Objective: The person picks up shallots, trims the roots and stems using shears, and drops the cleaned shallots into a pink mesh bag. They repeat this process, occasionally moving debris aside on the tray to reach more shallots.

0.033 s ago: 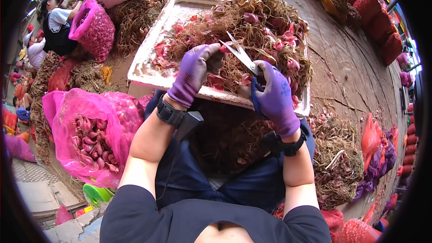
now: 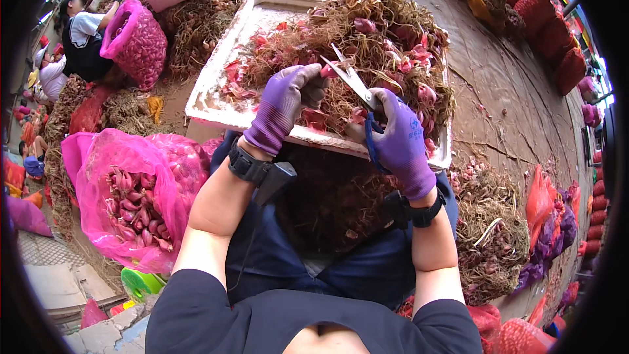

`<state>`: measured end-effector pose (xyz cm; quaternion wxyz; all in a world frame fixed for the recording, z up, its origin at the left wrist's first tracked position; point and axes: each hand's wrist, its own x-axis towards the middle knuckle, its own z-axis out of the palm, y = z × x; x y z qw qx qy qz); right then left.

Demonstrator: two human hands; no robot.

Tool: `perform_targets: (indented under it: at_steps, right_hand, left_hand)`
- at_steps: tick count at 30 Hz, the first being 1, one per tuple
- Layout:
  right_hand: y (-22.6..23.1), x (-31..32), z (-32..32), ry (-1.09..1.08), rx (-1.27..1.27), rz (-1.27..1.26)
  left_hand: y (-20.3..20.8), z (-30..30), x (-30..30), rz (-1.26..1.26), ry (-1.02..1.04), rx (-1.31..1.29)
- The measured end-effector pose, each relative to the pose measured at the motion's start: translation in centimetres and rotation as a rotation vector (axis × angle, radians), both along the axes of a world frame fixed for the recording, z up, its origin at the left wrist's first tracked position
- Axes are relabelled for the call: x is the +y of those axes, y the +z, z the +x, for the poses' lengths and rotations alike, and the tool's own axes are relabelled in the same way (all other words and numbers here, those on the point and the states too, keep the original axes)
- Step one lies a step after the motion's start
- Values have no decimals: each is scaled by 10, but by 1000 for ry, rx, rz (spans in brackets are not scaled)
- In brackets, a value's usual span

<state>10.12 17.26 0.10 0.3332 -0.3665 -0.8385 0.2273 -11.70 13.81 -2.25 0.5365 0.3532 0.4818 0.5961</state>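
My left hand [image 2: 288, 98], in a purple glove with greyish fingers, pinches a small red shallot [image 2: 327, 71] between thumb and fingertips. My right hand [image 2: 401, 132], gloved alike, grips scissors [image 2: 357, 85] by their blue handles. The scissors' blades are parted and point up and left, close beside the shallot. Both hands are over the near part of a white foam tray [image 2: 203, 99]. Dry, rooty shallots [image 2: 393, 19] heap up in the tray behind my hands, with loose red skins at its left side. The fingers partly hide the shallot.
A pink mesh bag [image 2: 85, 177] of shallots stands open at my left. Dry stalks and roots [image 2: 488, 242] pile up at my right. Full red sacks [image 2: 544, 13] line the far right. At far left, a person [image 2: 82, 33] sits by another pink bag [image 2: 141, 46].
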Motion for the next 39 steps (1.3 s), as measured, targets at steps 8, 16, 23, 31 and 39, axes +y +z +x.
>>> perform_targets:
  at_steps: [8,16,23,31,39]
  right_hand:
    - [-1,1,1,-48,-56,-26]
    - [16,-14,8,-165,181,-473]
    - [5,9,18,-79,552,-219]
    - [1,15,33,-133,525,-252]
    - [-11,18,37,-80,723,-286]
  left_hand:
    - [4,11,0,-40,17,69]
    - [-13,1,-7,58,-80,-85]
    - [15,10,-6,56,-444,294]
    - [17,67,-26,440,-658,1289]
    - [21,56,-35,413,-591,1216]
